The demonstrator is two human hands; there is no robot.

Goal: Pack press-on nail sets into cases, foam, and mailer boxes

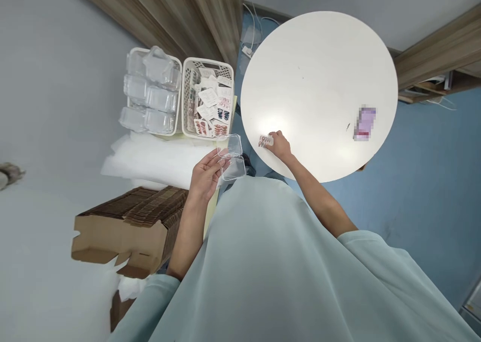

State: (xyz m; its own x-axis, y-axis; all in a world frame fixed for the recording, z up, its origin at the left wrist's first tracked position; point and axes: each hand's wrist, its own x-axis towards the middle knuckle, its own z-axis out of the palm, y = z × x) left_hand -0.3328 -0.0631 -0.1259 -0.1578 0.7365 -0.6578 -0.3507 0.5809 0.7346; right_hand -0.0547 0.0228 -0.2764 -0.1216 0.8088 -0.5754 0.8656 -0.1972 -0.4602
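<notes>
The left hand (pixel 205 176) is holding an opened clear plastic case (pixel 233 168) by its 9 o'clock side; the right hand (pixel 278 144) is pinching a small sheet (pixel 264 141) over the bench (pixel 319 56) near its 8 o'clock rim. For good control, both hands should be gripping edges lightly. Fingers are covering the sheet's 3 o'clock end; transparency is obscuring the case's hinge. At the bench's 4 o'clock, pixelation is masking a purple object (pixel 365 124).

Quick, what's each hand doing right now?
Left hand: holding a clear plastic case, which is open.
Right hand: pinching a small clear pack by the round table's edge.
</notes>
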